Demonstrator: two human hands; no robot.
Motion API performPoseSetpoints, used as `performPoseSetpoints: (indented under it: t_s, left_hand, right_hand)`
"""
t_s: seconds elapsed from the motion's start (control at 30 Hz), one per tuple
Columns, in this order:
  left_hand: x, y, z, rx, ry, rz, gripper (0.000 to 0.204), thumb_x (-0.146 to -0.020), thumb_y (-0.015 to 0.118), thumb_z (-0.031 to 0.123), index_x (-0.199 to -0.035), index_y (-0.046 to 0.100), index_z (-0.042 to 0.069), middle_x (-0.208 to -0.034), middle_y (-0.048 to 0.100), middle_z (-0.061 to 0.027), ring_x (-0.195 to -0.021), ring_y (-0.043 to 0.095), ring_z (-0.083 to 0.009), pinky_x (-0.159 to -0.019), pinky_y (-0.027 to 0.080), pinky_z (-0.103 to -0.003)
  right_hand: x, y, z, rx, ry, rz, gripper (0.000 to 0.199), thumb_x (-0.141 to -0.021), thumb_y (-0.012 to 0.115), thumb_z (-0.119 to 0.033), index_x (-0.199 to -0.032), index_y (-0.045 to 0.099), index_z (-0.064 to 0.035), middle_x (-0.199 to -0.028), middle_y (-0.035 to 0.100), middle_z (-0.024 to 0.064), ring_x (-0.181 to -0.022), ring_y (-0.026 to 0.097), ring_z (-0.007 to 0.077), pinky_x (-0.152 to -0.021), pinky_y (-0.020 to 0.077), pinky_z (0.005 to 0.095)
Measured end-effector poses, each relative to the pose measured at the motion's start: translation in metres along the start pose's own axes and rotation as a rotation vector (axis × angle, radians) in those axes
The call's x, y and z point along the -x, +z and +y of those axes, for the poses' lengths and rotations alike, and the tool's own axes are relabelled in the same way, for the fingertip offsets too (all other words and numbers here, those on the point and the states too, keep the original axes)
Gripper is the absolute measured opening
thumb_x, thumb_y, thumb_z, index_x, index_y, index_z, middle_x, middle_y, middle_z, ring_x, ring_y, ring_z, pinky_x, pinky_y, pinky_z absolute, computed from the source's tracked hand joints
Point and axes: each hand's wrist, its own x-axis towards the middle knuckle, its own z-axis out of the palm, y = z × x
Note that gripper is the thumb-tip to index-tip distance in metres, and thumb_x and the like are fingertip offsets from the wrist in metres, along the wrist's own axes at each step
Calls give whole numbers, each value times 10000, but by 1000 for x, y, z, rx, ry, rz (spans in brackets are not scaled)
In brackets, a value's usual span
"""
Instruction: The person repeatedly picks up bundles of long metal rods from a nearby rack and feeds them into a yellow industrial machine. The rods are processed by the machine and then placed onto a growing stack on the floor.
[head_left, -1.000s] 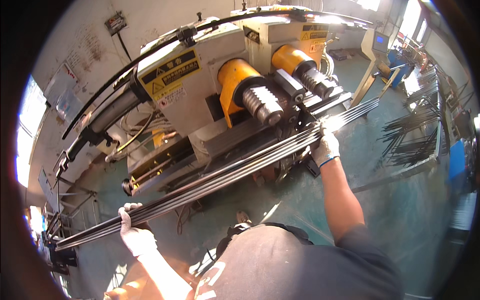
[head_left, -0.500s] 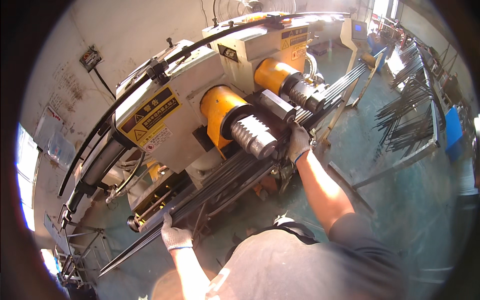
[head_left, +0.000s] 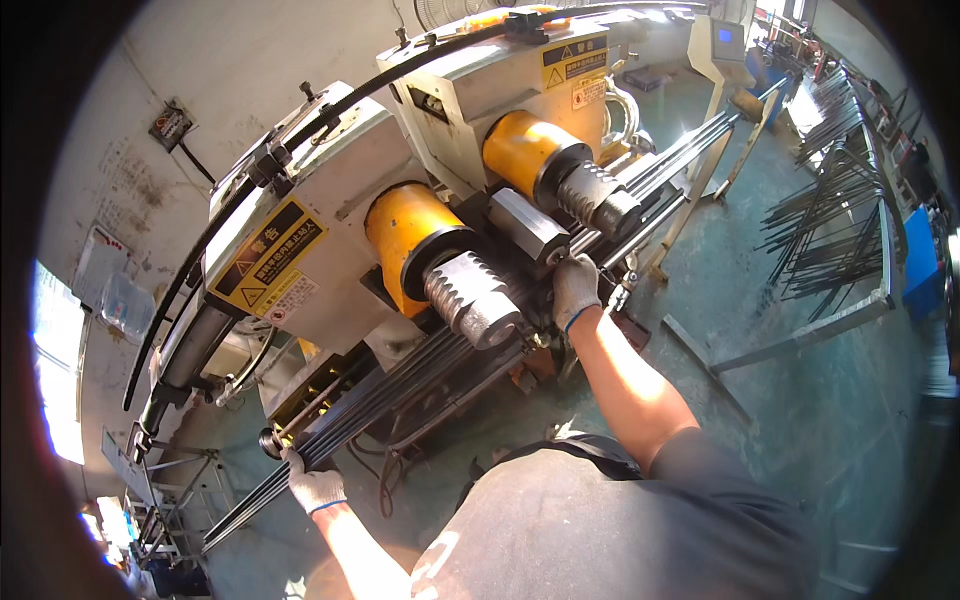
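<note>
Head view, left hand (head_left: 316, 488) and right hand (head_left: 576, 290) fingers grasping rod bundle (head_left: 400, 395), tight under ribbed rollers (head_left: 470, 300); open floor (head_left: 800, 380) rightward

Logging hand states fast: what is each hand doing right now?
Left hand: closed on the bundle of long dark metal rods near its lower end.
Right hand: gripping the same rods beside the machine's grooved roller.

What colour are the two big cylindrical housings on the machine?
Yellow-orange cylindrical housings, clearest in the head view.
</note>
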Motion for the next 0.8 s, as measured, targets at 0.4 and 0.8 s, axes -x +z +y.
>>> performPoseSetpoints:
  t_s: [0.4, 0.8]
  left_hand:
    - [19, 23, -55, 2, -11, -146, 383, -1190, 625, 278, -1389, 708, -39, -1357, 777, -179, -1310, 727, -339, -1237, 548, -532]
    - [79, 55, -101, -81, -242, -141, 442, -1128, 747, 321, -1445, 706, 14, -1456, 746, -197, -1394, 679, -381, -1268, 494, -608]
  right_hand:
    - [31, -60, 10, 424, -250, 150, 555, -1189, 618, -529, -1180, 792, -2, -1025, 732, 87, -1017, 645, 201, -884, 552, 391]
    - [58, -163, 80, 148, 27, -49, 575, -1166, 673, -507, -1322, 751, 41, -1240, 826, 163, -1130, 797, 260, -1034, 623, 406]
